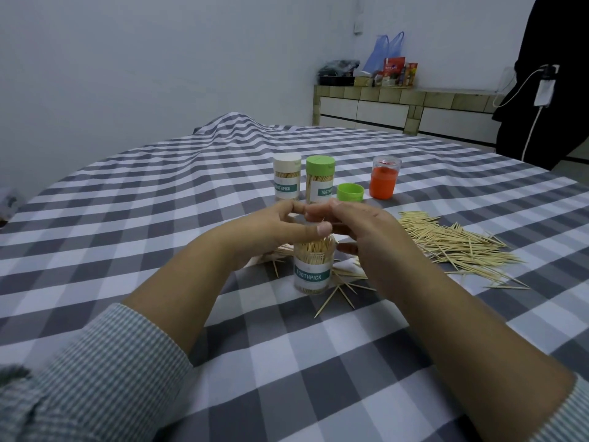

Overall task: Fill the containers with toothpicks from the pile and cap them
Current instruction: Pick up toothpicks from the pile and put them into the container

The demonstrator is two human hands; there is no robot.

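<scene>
Toothpick filling at the open container (314,268), which stands uncapped at the centre of the checked tablecloth (127,218) and is already packed nearly to the rim. Both hands are held over its mouth: the left hand (271,231) is curled from 9 o'clock, the right hand (360,231) from 3 o'clock, and a few toothpicks appear to be pinched between the meeting fingertips, though exactly which fingers hold them cannot be told. The main toothpick pile (455,244) lies at 3 o'clock of the container; stray toothpicks (338,295) are scattered about its base. At 12 o'clock stand a white-capped container (287,181) and a green-capped container (319,183), both filled, with a loose green cap (350,192) and an orange container (384,181) towards 1 o'clock. Risk: the light, unsupported container may be tipped by a sideways push, spilling its contents; toothpicks left standing proud of the rim may prevent the cap from seating.
</scene>
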